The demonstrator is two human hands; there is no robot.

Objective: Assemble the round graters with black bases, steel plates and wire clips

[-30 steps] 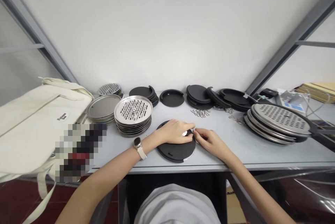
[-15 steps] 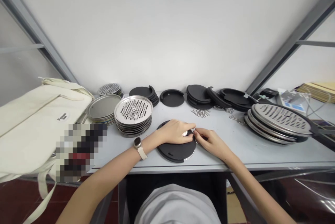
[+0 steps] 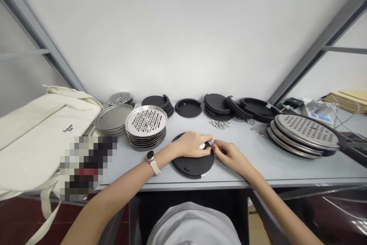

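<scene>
Grey surface (image 3: 243, 136): black disc (image 3: 197, 166) laid near front edge, partly covered by left hand (image 3: 192, 143); right hand (image 3: 229, 155) placed at rim; both grips unclear; work judged unfinished, wire clips (image 3: 219, 124) seen loose.

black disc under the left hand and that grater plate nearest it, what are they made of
Black disc: matte, probably plastic, from its even, dull surface; the bright edge strip looks metallic. Grater plate: silvery metal, perhaps stainless steel, from its sheen.

Left fingers (image 3: 205, 138), seemingly, slightly farther from the right fingers (image 3: 223, 145) than before
</scene>
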